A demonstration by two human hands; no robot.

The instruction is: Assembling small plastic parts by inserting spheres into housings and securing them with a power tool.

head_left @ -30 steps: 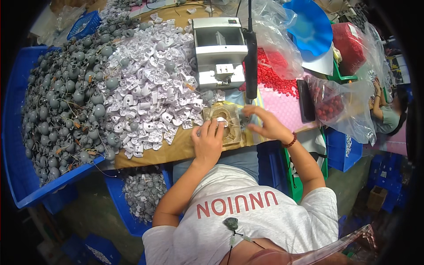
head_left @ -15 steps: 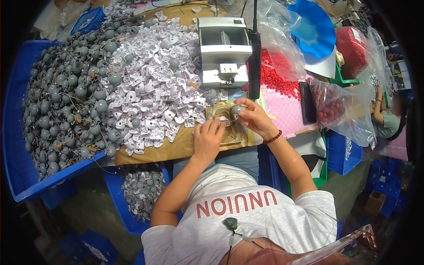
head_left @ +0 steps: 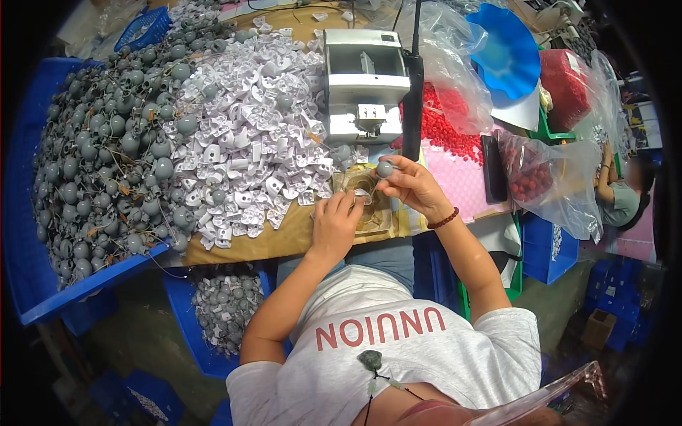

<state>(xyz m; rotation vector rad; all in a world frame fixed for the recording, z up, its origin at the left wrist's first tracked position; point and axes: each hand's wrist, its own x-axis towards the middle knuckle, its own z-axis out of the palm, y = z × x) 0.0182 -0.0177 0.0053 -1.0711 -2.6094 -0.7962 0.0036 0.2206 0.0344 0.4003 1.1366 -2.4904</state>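
Note:
My right hand pinches a small grey ball-shaped part between thumb and fingers, held just above the front of the bench. Close beside it, my left hand has its fingertips closed on a small white plastic piece. Both hands are over a brownish square fixture with a round hollow, partly hidden by the fingers. A heap of similar white plastic pieces lies just left of my left hand. Beyond that is a large pile of grey ball parts with wires.
A white-and-grey machine stands behind the fixture, with a black upright device at its right. Small red parts, a dark phone-like slab and a bag of red pieces lie to the right. A blue bin sits below the bench.
My right hand has shifted slightly right and the grey ball sits a little higher in its fingers. The left hand stays almost in place on the white piece.

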